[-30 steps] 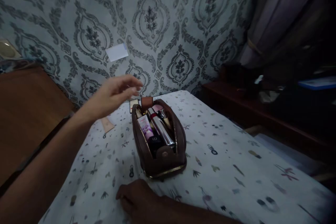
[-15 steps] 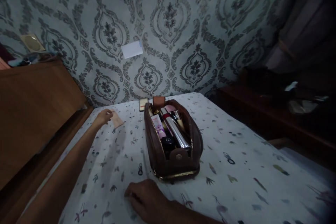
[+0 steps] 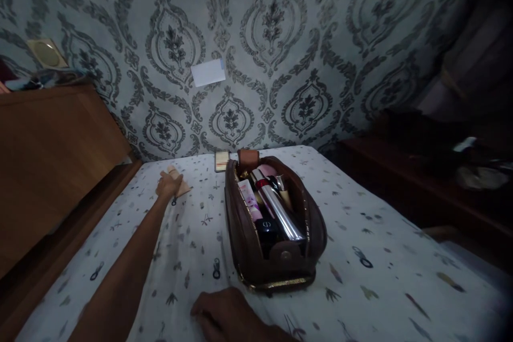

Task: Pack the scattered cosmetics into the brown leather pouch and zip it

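Note:
A flat beige squeeze tube (image 3: 184, 188) lies at the far left of the patterned sheet. My left hand (image 3: 168, 185) reaches out to it, fingers closed around its left side and covering part of it. Close to me, my right hand (image 3: 226, 312) rests on the sheet, its fingers curled in, with nothing visible in them. Just beyond it stands an unzipped brown makeup bag (image 3: 240, 246). Inside are a silver tube with a red band (image 3: 276, 203), a pink-and-white floral tube (image 3: 249, 199), a black-capped item (image 3: 266, 227) and other cosmetics, partly hidden.
A small pale card or box (image 3: 222, 161), blurred, lies behind the bag by the wall. The wooden panel (image 3: 56, 144) borders the bed at left. Dark furniture (image 3: 401, 187) stands at right. A white paper (image 3: 209, 73) is on the wallpaper.
My left hand has moved right, from the beige tube's edge onto it, and closed around it. My right hand stays curled on the sheet. The view has shifted slightly.

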`<state>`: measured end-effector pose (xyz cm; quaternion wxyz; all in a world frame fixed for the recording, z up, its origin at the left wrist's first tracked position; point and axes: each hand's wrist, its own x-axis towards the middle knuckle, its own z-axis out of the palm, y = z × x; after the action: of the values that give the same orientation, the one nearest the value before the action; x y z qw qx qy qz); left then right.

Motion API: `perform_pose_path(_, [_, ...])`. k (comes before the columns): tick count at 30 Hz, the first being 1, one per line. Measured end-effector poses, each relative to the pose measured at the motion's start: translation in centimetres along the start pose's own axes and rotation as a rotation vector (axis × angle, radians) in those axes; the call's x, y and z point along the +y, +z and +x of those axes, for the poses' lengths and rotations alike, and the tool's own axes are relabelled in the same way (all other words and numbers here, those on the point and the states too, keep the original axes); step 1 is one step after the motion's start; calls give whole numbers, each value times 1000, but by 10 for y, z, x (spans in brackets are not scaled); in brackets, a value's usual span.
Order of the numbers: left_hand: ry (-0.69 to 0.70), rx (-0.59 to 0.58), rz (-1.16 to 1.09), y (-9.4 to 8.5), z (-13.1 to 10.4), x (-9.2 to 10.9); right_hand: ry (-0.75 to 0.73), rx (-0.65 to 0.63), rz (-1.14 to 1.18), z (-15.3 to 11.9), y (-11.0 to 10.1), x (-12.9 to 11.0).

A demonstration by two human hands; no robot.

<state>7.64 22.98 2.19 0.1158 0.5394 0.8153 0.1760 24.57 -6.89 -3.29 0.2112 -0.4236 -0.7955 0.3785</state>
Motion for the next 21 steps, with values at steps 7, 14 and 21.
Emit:
perform_pose_path(7, [5,32,35,5,5,4,-4,-30,-29,4,5,6])
perform_pose_path(14, [4,-22,66,5,13,5,13,-40,-14,4,2,4])
perform_pose_path(21, [20,-78,90,3,19,2,13,-35,-8,3,3,5])
